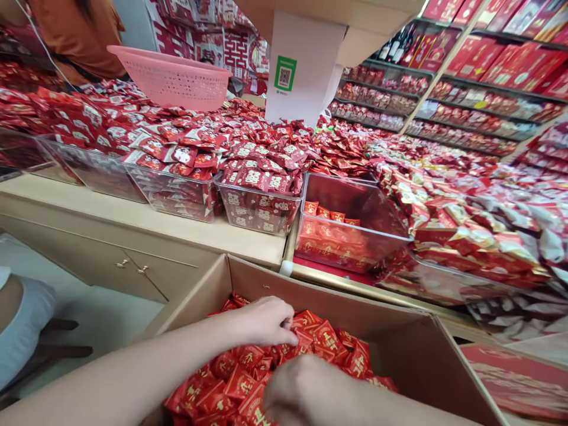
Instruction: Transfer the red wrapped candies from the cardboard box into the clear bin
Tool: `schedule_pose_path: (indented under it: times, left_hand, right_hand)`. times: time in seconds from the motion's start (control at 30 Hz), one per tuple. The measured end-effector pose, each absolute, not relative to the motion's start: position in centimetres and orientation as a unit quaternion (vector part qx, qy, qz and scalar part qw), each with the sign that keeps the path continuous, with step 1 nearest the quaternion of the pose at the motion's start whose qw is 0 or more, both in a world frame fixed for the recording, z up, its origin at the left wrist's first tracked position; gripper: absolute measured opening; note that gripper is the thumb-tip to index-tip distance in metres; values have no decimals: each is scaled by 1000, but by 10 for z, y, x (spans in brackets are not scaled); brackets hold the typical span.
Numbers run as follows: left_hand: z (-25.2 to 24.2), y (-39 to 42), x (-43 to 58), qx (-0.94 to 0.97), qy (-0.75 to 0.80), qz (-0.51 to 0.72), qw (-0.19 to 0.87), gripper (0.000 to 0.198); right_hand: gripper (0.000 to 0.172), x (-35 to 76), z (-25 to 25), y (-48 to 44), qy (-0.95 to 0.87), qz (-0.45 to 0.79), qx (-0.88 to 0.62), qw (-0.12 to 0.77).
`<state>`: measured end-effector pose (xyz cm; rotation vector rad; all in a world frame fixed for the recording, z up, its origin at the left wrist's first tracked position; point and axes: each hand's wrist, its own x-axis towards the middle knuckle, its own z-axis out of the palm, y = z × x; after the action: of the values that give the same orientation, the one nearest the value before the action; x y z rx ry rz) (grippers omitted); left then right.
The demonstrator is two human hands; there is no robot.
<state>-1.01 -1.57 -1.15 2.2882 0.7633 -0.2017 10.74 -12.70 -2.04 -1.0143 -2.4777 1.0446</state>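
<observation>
A cardboard box [412,355] at the bottom holds a heap of small red candy packets [239,378]. My left hand [266,320] reaches into it from the left, fingers curled down onto the packets. My right hand [310,393] is lower and nearer the camera, blurred, resting over the packets at the box's front. Just beyond the box, on the counter, stands a nearly empty clear plastic bin [350,228] with a thin layer of red packets at its bottom.
Clear bins [261,204] heaped with red wrapped candies line the beige counter [133,216]. A pink basket [175,77] sits on the piles behind. A white post with a green QR sign [285,73] rises mid-counter. Shelves of red boxes [488,65] stand right. A person in orange [75,32] stands far left.
</observation>
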Motion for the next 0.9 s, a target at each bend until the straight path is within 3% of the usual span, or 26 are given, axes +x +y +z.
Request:
schedule_pose_path:
  times: [0.07,0.17,0.3,0.43,0.67,0.8,0.9]
  left_hand:
    - [-19,-5,-11,900,280,-164,290,25]
    - [-27,0,-10,883,276,-289,245,44]
    - [-44,-4,-5,854,261,-378,245,53]
    - [-63,-6,-3,848,280,-369,258,46]
    - [-60,0,-1,862,288,-321,267,7]
    - [-50,2,0,873,283,-294,267,6]
    - [-47,5,1,879,286,-261,280,11]
  right_hand:
    - [22,147,-37,-111,-818,278,-497,76]
    - [17,194,-64,-102,-706,195,-680,-18]
    - [30,213,-84,-104,-659,256,-696,-120]
    - [26,210,-81,-103,-650,241,-706,-140]
    - [19,200,-87,-105,-668,246,-691,-122]
    - [27,192,-98,-113,-655,273,-693,-128]
    - [19,189,-101,-117,-660,294,-681,-121]
